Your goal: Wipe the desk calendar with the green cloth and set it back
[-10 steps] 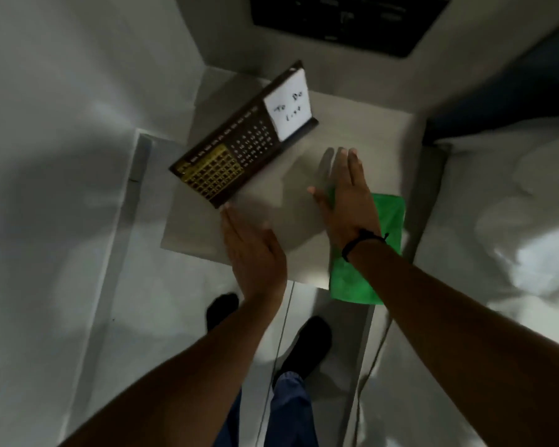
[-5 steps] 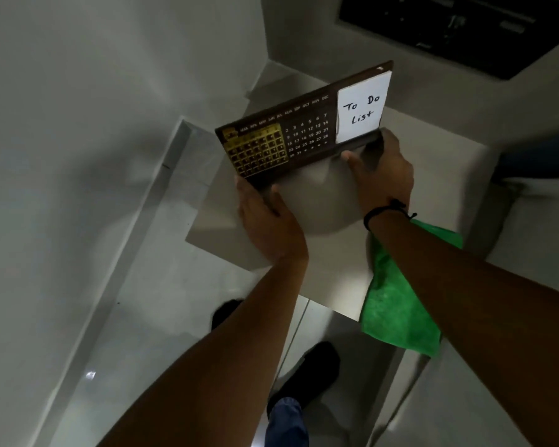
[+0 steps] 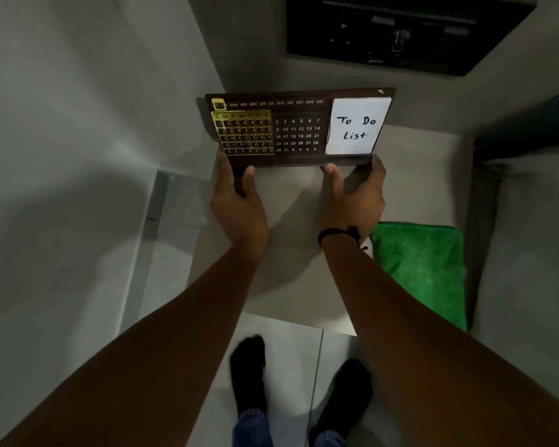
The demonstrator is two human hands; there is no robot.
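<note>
Head view: desk calendar [image 3: 299, 127] is held up off the surface [image 3: 304, 285], face toward the camera, top edge far, roughly level. Both hands grip its bottom edge: left hand [image 3: 239, 201] clamped at the lower-left corner, thumb on the front face, fingers hidden behind; right hand [image 3: 352, 198] grasping lower-right under the white "To Do List" note [image 3: 357, 125], thumb in front, rest wrapped under/behind. Two-corner hold looks chosen for control of a long thin board, and it leaves the printed face and gold date slider [image 3: 242, 132] uncovered for wiping.

Green cloth [image 3: 423, 269] lies flat at the right near part of the surface, just right of the right forearm, draping over the near edge, untouched. Neither hand has it, so my read is the wipe hasn't begun; one hand must let go to fetch the cloth, likely the right since it's closest.

Pose: both arms extended forward, wrists near straight, palms turned inward toward each other. Black wristband [image 3: 338, 235] on the right wrist.

Risk: one-hand hold on a corner may let the board swing
</note>
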